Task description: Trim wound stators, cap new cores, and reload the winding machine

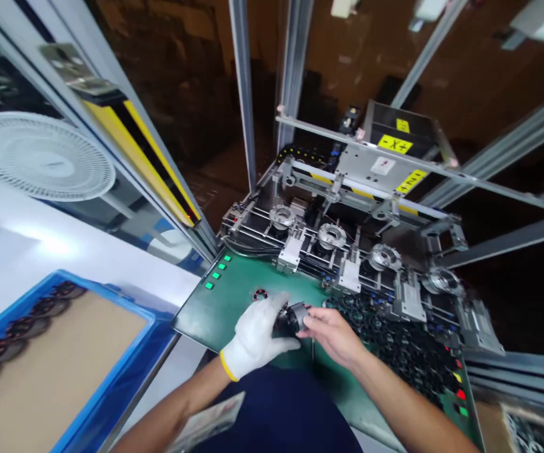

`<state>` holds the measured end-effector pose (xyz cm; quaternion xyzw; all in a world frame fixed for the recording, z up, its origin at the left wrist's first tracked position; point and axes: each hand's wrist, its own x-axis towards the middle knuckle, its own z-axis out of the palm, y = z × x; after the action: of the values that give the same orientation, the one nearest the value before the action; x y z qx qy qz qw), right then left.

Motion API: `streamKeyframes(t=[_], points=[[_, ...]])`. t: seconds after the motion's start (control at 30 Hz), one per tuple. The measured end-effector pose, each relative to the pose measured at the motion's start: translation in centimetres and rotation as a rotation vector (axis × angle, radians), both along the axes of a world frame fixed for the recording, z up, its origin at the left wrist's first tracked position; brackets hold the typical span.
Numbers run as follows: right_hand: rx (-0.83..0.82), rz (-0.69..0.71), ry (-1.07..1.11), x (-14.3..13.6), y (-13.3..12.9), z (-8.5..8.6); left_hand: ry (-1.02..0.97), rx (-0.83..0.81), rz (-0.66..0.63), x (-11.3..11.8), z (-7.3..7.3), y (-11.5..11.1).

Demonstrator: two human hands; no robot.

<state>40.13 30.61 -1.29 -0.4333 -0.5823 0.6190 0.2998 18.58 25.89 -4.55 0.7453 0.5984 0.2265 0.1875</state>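
Right hand (331, 332), bare: closed on a grey-and-black cylindrical part (299, 317), fingertips and thumb at its right side. Part is held above the green counter (212, 314), close in front of the person's dark blue clothing (281, 415). Left hand (256, 333), in a white glove with yellow cuff: fingers curved around the part's left end, thumb below; contact there partly hidden, so cannot tell whether this hand grips or only steadies. A small red-and-black ring (260, 294) lies on the counter just beyond the gloved fingers. Heap of black parts (389, 340) spread over the counter to the right of the hands; individual shapes too small to tell. Along the far side, a metal rig (347, 277) carries four round silver fixtures (332, 236) in a slanting row. Green buttons (217, 275) sit at the counter's left edge; red, yellow and green ones (460, 394) at the right edge. Left of the counter, apart from it: blue tray (151, 316) with brown sheet inside, row of dark coil-like parts (26, 327) along its far left side. White fan (40, 157) stands beyond the tray.
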Motion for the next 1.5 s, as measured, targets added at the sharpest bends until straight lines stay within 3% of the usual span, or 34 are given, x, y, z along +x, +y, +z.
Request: streamKeyframes(t=[0.1,0.17,0.27,0.37,0.6,0.77,0.93,1.13,1.2,1.27,1.37,1.5], points=[[0.129,0.086,-0.070,-2.7,7.1,1.0,0.002,-0.043,0.351,-4.1,-4.0,-1.8],[0.274,0.081,-0.142,-4.8,13.0,1.7,0.025,-0.070,0.486,-6.3,-6.5,-3.1],[0.491,0.063,-0.264,-7.7,21.2,2.2,0.074,-0.097,0.568,-8.2,-9.0,-4.5],[0.635,0.095,-0.399,-9.4,25.9,1.6,0.121,-0.104,0.544,-8.5,-10.2,-5.0],[0.827,0.239,-0.669,-8.9,27.0,-0.6,0.189,-0.053,0.495,-8.8,-12.5,-5.1],[0.856,0.301,-0.854,-9.6,27.6,-0.1,0.226,0.018,0.479,-9.1,-13.8,-5.2],[0.852,0.323,-0.952,-10.8,27.7,0.6,0.254,0.059,0.474,-9.0,-13.7,-5.1],[0.942,0.237,-0.869,-8.9,25.8,2.2,0.265,0.079,0.470,-8.6,-13.2,-5.2],[0.995,0.139,-0.809,-6.8,22.9,2.2,0.264,0.103,0.473,-8.8,-12.5,-5.0],[1.043,0.029,-0.744,-4.5,18.5,1.5,0.263,0.139,0.471,-9.2,-11.0,-3.7],[1.081,-0.094,-0.661,-1.5,10.0,-1.3,0.271,0.209,0.404,-9.8,-7.1,1.5],[1.060,-0.154,-0.625,1.1,0.0,-5.8,0.310,0.267,0.122,-7.9,-0.2,12.6]])
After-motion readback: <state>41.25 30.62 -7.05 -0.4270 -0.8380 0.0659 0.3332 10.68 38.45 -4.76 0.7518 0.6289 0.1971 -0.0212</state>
